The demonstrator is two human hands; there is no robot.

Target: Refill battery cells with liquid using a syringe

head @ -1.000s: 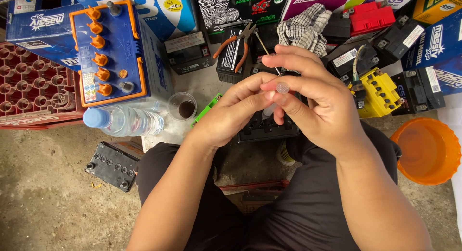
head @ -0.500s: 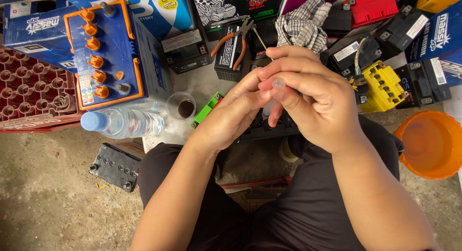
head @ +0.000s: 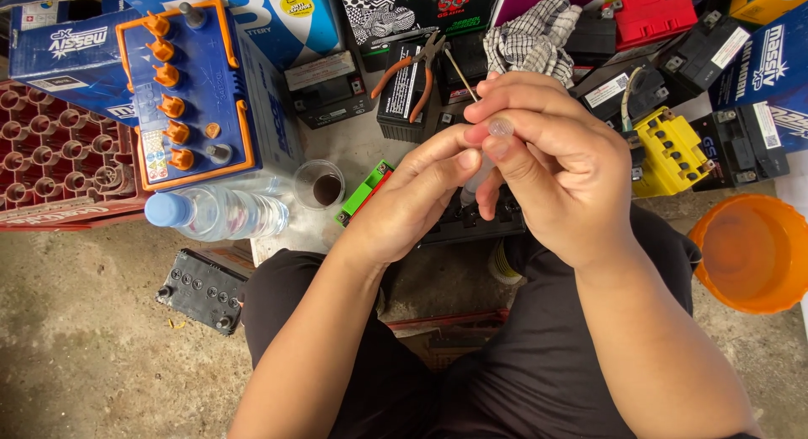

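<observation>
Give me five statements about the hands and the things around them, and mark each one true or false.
1. Both hands, left hand and right hand, pinch a small clear piece. True.
2. The pliers are in the right hand. False: they lie on a black battery.
3. The water bottle lies on its side. True.
4. The orange bowl sits left of the person. False: it is on the right.
5. The blue battery has orange caps. True.

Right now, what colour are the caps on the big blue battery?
Orange caps on the big blue battery, clearest in the head view.
</observation>
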